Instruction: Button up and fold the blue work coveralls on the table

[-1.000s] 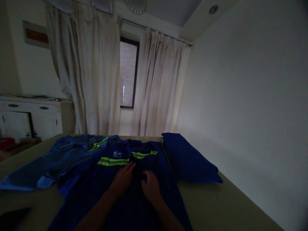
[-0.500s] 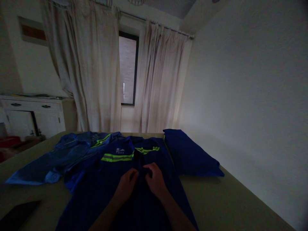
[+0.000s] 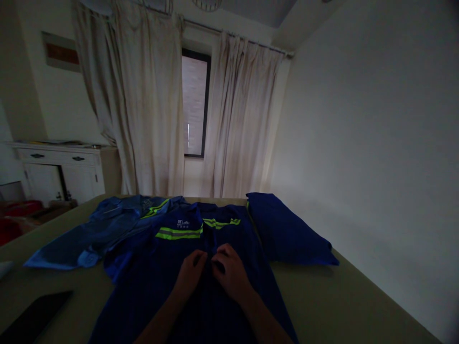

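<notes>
A dark blue work jacket lies spread front-up before me, its collar at the far end. Yellow-green reflective strips cross its chest, and white lettering shows above the left one. My left hand is closed in a pinch at the jacket's front edge, near the middle. Just beside it my right hand also pinches at the front opening, thumb and forefinger curled together. The two hands nearly touch. Dim light hides whether a button or only cloth is between the fingertips.
A lighter blue shirt with reflective strips lies to the left. On the right, a folded dark blue garment rests near the wall. A flat black object lies at the near left. A white cabinet stands beyond the bed-like surface.
My right hand has moved slightly left, closer to my left hand, and its fingers have closed more. The view has turned a little to the left.
</notes>
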`<state>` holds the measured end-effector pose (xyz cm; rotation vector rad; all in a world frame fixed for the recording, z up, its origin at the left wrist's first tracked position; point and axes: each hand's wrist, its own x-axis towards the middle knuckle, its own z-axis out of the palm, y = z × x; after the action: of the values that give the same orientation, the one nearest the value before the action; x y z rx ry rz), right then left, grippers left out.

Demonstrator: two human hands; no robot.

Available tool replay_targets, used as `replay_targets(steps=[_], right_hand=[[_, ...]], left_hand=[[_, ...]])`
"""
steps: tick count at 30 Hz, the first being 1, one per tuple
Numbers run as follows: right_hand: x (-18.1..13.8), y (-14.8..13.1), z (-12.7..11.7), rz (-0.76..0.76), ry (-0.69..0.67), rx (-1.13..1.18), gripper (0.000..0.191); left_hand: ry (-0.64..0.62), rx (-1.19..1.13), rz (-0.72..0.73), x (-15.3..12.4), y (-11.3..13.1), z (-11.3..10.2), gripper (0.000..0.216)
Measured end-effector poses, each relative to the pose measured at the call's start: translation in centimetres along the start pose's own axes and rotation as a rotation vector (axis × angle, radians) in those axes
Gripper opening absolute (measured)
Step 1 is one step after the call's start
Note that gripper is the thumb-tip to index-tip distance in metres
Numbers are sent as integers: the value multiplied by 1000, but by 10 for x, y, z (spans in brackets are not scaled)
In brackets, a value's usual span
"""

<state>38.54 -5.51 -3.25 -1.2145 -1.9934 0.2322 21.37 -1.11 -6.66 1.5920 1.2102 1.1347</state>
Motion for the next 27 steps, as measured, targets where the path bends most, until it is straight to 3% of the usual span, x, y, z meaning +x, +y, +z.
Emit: replay_targets(steps=[3, 6, 12, 20, 27], right_hand=[[0, 0, -2, -20, -1, -2, 18], [-1, -1, -2, -21, -34, -17, 30], [-1, -3, 1, -51, -6, -99, 16], [-2, 1, -2, -41, -37, -85, 29], [-2, -2, 6, -61, 26, -173, 19]], left_hand=[[-2, -4, 6, 0, -1, -1, 46], [18, 10, 5, -1, 0, -2, 45], [8, -125, -74, -5, 3, -1, 53], [27, -93, -83, -7, 11, -2, 60], [22, -103, -88, -5, 12, -1, 62]])
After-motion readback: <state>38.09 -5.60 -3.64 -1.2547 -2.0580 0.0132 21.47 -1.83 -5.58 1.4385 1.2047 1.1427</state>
